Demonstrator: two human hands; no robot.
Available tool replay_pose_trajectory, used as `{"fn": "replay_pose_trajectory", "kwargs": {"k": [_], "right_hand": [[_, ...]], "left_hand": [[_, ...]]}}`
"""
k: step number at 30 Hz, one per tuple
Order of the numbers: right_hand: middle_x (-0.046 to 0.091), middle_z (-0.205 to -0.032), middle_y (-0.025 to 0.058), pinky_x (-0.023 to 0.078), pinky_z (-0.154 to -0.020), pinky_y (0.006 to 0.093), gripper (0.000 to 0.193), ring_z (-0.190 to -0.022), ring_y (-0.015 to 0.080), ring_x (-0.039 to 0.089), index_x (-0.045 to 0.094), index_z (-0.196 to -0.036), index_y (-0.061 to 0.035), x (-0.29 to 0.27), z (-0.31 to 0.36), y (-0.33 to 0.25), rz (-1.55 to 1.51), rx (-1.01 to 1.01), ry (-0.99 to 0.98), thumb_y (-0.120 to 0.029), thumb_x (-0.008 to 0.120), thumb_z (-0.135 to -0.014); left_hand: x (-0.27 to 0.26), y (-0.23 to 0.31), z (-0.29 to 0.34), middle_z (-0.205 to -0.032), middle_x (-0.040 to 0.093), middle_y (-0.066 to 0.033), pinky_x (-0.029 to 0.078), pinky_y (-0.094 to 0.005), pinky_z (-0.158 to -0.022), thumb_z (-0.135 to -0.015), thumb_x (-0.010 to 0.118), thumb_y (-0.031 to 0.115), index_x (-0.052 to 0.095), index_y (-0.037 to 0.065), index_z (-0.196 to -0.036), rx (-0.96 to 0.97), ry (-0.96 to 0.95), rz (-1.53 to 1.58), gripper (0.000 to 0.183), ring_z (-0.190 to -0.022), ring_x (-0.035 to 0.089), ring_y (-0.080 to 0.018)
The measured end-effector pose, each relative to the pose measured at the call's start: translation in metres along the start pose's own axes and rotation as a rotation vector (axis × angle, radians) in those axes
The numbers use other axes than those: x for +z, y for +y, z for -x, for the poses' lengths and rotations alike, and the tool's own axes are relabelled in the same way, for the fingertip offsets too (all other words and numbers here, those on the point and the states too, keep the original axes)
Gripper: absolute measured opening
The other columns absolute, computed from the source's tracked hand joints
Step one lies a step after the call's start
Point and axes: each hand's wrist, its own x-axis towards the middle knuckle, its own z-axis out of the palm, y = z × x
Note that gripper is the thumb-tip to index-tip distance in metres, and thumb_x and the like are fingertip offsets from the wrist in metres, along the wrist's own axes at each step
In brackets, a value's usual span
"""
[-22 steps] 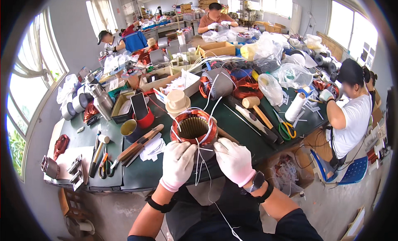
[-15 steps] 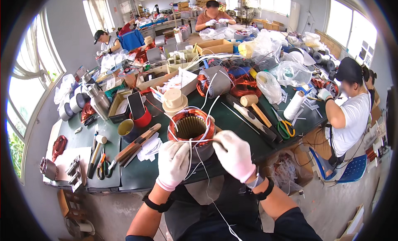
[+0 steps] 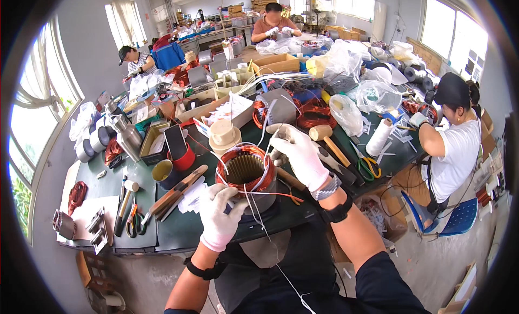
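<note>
A motor stator [image 3: 264, 198] stands upright at the table's front edge, copper windings [image 3: 224, 173] ringing its slotted bore. At its near left side, my left hand [image 3: 220, 216], in a white glove, has fingers curled at a sleeved wire [image 3: 265, 193]. That wire crosses the stator's front and ends in bare copper strands on the right; whether the fingertips pinch it is hard to see. My right hand [image 3: 300, 154], also gloved, is at the far right rim, closed on a white sleeved lead [image 3: 264, 137] that rises from the windings. A thin white cord [image 3: 274, 249] hangs from the front toward my lap.
A wooden mallet [image 3: 330, 144], scissors [image 3: 369, 168] and a thread cone [image 3: 379, 138] lie to the right. A cream plastic block [image 3: 224, 135] stands behind the stator. Leftward are a red cup [image 3: 184, 157] and another pair of scissors [image 3: 131, 222]. A co-worker [image 3: 454, 135] sits at right.
My right hand has moved from the stator's front right up to its far right rim and taken a white lead. The wire's end it was at now sticks out free to the right.
</note>
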Motion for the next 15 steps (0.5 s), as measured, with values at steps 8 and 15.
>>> {"fn": "replay_pose_trajectory", "kwargs": {"k": [8,15], "right_hand": [[0.065,-0.126,0.0080,0.055,-0.064,0.0239,0.047,-0.087,0.0102,0.070,0.054,-0.145,-0.0011,-0.011,-0.025,-0.001,0.037,-0.076,-0.007,-0.012,0.065,-0.101],[0.074,-0.103,0.0025,0.057,-0.073,0.0223,0.028,-0.087,0.0078,0.069,0.070,-0.126,-0.0009,-0.014,-0.021,0.007,0.007,-0.016,0.054,-0.012,0.066,-0.101]], "left_hand": [[0.005,0.004,0.001,-0.105,0.068,-0.0084,0.050,-0.0428,-0.090,-0.062,0.096,0.015,0.069,0.009,-0.109,0.008,-0.025,-0.010,0.055,-0.099,0.064,-0.0310],[0.005,-0.002,0.000,-0.107,0.064,-0.0102,0.051,-0.0460,-0.091,-0.068,0.090,0.004,0.068,0.006,-0.112,0.129,-0.027,-0.059,0.050,-0.100,0.063,-0.0339]]}}
